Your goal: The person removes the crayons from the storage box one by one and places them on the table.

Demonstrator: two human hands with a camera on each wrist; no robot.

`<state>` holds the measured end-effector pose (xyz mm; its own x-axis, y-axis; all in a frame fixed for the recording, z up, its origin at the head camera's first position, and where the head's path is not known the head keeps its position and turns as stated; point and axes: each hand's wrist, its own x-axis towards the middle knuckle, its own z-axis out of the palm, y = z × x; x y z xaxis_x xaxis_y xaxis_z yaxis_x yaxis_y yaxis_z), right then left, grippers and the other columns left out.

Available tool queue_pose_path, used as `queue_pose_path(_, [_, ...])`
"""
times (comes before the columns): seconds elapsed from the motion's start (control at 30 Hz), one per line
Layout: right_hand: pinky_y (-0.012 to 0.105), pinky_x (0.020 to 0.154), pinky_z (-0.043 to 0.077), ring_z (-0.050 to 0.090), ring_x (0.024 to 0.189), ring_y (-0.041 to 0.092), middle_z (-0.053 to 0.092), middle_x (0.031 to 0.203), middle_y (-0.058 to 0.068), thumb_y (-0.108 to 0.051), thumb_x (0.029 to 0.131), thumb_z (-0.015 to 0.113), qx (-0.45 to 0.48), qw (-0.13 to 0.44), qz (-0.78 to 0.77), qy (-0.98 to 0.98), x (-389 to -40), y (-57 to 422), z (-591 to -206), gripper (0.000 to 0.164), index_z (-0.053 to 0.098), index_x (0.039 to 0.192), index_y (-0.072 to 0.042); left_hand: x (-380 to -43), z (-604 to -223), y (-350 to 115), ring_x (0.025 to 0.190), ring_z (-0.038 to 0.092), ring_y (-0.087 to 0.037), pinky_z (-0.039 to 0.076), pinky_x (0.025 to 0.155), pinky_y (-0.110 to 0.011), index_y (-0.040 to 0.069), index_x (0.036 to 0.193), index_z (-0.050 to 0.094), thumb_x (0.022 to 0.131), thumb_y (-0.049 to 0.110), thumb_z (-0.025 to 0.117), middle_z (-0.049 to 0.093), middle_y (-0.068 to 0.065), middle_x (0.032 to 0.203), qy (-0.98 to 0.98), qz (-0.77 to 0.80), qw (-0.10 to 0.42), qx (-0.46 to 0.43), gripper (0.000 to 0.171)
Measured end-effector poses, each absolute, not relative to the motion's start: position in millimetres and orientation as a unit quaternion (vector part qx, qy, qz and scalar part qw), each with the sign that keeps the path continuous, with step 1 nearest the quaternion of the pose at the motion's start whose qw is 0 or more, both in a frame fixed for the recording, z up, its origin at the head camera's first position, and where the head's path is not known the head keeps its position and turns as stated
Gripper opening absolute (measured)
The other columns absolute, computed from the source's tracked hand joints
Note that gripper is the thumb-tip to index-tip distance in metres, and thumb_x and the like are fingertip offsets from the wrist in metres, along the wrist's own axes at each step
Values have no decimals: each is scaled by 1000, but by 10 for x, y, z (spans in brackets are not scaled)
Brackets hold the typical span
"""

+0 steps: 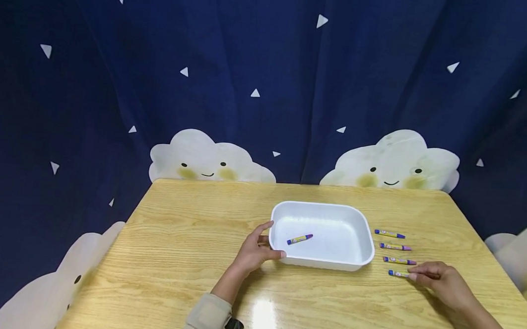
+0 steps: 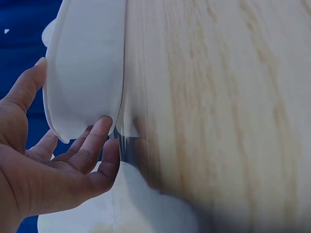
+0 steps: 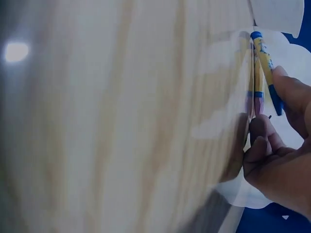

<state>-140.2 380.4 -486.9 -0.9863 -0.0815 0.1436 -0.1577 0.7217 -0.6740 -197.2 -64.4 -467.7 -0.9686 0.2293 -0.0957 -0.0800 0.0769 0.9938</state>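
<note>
My left hand (image 1: 253,253) holds the left end of a white plastic tray (image 1: 321,263), thumb at the near corner and a finger at the rim farther back. In the left wrist view, fingertips (image 2: 103,124) rest against the tray's outer wall. Inside the tray lies one crayon (image 1: 300,239) with a yellow wrapper and a purple tip. Right of the tray, my right hand (image 1: 447,283) pinches the right end of the nearest crayon (image 1: 398,274). The right wrist view shows that crayon (image 3: 265,60) tilted, its blue tip by the thumb.
Beyond the held crayon, three more lie in a column: a blue-tipped crayon (image 1: 389,234) at the back, then a purple-tipped crayon (image 1: 395,247) and a pinkish crayon (image 1: 399,261). The wooden table (image 1: 188,230) ends at a dark blue curtain (image 1: 234,43) with white cloud shapes.
</note>
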Motion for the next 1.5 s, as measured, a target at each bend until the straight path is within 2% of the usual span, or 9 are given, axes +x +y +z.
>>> queue_pose_path(0.17, [22, 61, 44, 48, 76, 1, 57, 84, 1, -8, 77, 75, 105, 68, 326, -937, -1456, 3808, -4905, 7, 73, 83, -8, -1967, -4665, -650, 81, 63, -24, 51, 69, -32, 7, 141, 38, 66, -3, 80, 51, -29, 108, 725, 677, 111, 53, 86])
queue_pose_path(0.43, [24, 63, 45, 48, 79, 1, 59, 90, 3, -11, 78, 74, 97, 35, 309, -946, -1476, 3808, -4874, 7, 73, 85, -9, -1970, -4680, -645, 81, 62, -23, 51, 69, -32, 9, 140, 39, 66, -3, 80, 52, -29, 108, 724, 679, 110, 52, 86])
queue_pose_path(0.67, [27, 56, 48, 56, 75, 4, 59, 99, 16, -10, 84, 69, 129, 4, 364, -922, -1558, 3638, -4509, 21, 67, 101, 2, -1970, -4632, -690, 81, 62, -24, 51, 69, -32, 5, 142, 36, 66, -5, 79, 49, -33, 110, 718, 685, 109, 55, 87])
queue_pose_path(0.77, [28, 56, 47, 57, 75, 9, 61, 99, 16, -12, 85, 68, 157, -4, 374, -914, -1639, 3487, -4268, 27, 65, 107, 4, -1903, -4479, -693, 82, 62, -24, 51, 69, -32, 2, 141, 36, 67, -6, 78, 49, -34, 109, 723, 681, 108, 54, 85])
queue_pose_path(0.97, [31, 58, 49, 59, 78, 17, 61, 99, 14, -16, 88, 65, 168, -64, 413, -893, -1805, 3196, -4012, 35, 60, 117, 4, -1815, -4355, -681, 82, 62, -23, 51, 70, -32, 0, 140, 36, 67, -5, 78, 50, -34, 109, 726, 677, 106, 48, 84])
queue_pose_path(1.13, [31, 66, 51, 58, 86, 22, 59, 107, 19, -19, 87, 67, 166, -66, 432, -884, -1938, 2981, -4000, 37, 61, 116, 3, -1820, -4391, -663, 81, 62, -23, 51, 70, -32, 1, 140, 37, 66, -5, 78, 51, -33, 108, 726, 678, 105, 52, 84])
queue_pose_path(1.23, [34, 64, 50, 56, 88, 25, 60, 106, 17, -22, 86, 68, 154, -72, 440, -882, -2014, 2860, -4008, 40, 61, 117, 3, -1819, -4401, -658, 81, 61, -22, 51, 69, -32, 1, 139, 38, 66, -4, 79, 52, -33, 107, 727, 676, 105, 55, 84])
queue_pose_path(1.37, [32, 65, 49, 55, 88, 24, 61, 103, 13, -21, 84, 70, 151, -70, 448, -878, -2123, 2711, -4047, 40, 62, 116, 2, -1821, -4403, -656, 80, 61, -21, 51, 68, -31, 0, 139, 38, 66, -4, 79, 53, -32, 106, 728, 676, 103, 57, 84])
queue_pose_path(1.5, [27, 67, 48, 57, 86, 21, 62, 104, 16, -17, 84, 70, 165, -61, 461, -870, -2215, 2549, -4097, 37, 63, 113, 4, -1827, -4395, -657, 80, 61, -21, 50, 68, -31, 1, 139, 38, 66, -3, 79, 52, -32, 107, 728, 675, 105, 59, 84])
